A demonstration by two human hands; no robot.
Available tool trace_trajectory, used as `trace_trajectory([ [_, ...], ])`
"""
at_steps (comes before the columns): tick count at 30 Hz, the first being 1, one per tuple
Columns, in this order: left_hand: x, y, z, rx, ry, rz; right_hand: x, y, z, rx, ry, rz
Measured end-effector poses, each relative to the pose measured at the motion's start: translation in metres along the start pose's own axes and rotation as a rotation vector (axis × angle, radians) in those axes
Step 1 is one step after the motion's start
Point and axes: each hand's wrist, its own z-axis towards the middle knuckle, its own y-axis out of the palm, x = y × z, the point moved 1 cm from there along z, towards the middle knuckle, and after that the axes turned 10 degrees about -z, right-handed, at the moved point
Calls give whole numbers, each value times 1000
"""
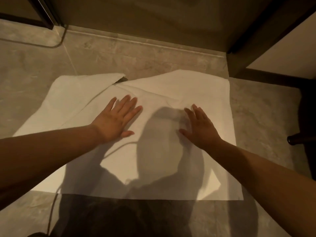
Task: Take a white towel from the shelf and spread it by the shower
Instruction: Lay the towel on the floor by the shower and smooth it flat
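A white towel [201, 93] lies spread on the beige tiled floor in front of the shower threshold [153, 53]. Its far left part is folded over, with a crease running diagonally, and its far edge is uneven. My left hand [116, 120] lies flat on the towel left of centre, fingers straight and spread. My right hand [200, 127] lies flat on it right of centre, fingers straight. Both palms face down on the cloth. My shadow falls across the near half of the towel.
The shower's dark-framed glass [253, 35] stands at the far right, and another dark frame [44, 16] at the far left. A dark furniture leg [294, 140] stands on the floor at the right. A thin cord [53, 202] runs along the floor at the near left.
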Motion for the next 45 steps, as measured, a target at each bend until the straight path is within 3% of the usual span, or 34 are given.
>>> trace_trajectory([
  [6, 3, -3, 43, -231, -40, -34, 18, 11, 25, -317, 105, 22],
  [15, 16, 16, 13, -260, 21, 11, 7, 32, -15, -375, 136, -63],
  [16, 17, 11, 13, -241, 16, 2, 5, 28, -14, -345, 153, -76],
  [19, 9, -18, 28, -30, 39, -150, 7, 4, 9, 0, 162, -55],
  [21, 0, -32, 44, 108, 59, -196, 15, -13, 33, 135, 153, 21],
  [27, -13, -32, 93, 45, -78, -370, 30, -34, 93, 63, 98, -3],
  [32, -19, -31, 98, 69, -183, -500, 40, -36, 114, -60, 246, 41],
  [38, -20, -33, 100, 229, -172, -546, 48, -20, 100, 136, 231, -11],
  [45, -23, -39, 99, 321, -164, -618, 57, -12, 95, 104, 273, 69],
])
